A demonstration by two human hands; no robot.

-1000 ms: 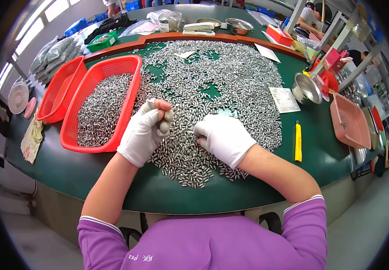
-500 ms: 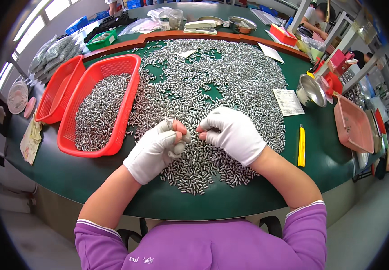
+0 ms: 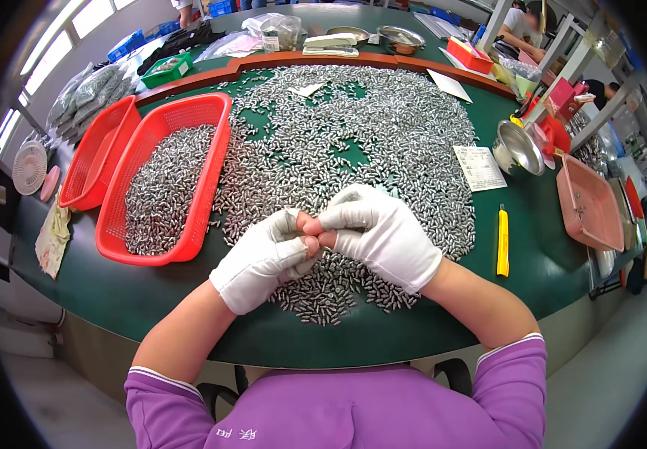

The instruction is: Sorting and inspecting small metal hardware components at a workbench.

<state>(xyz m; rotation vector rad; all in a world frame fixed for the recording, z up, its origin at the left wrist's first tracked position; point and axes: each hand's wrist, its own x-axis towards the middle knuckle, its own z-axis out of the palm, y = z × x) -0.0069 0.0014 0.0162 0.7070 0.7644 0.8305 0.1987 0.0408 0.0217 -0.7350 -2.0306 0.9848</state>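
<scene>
A wide layer of small, silvery, bullet-shaped metal pieces [image 3: 421, 161] covers the middle of the green table. Over its near part my two hands meet, both in white gloves with bare thumb tips and index fingertips. My left hand [image 3: 262, 258] is closed, its thumb and index finger pinched together. My right hand [image 3: 383, 236] pinches from the other side, its fingertips touching those of the left. Whatever lies between the fingertips is hidden or too small to name. To the left stands a red perforated basket [image 3: 228, 142], partly filled with the same metal pieces.
A second red basket [image 3: 77, 179] leans beside the first. Right of the layer lie a yellow cutter knife [image 3: 503, 243], a printed paper slip [image 3: 480, 169], a metal bowl [image 3: 518, 148] and a pink tray [image 3: 589, 239]. A reddish wooden ledge [image 3: 293, 57] borders the far side.
My hands have come together: the right moved left and the left slightly right, so the fingertips now touch where a gap was before. The baskets and table items stay put.
</scene>
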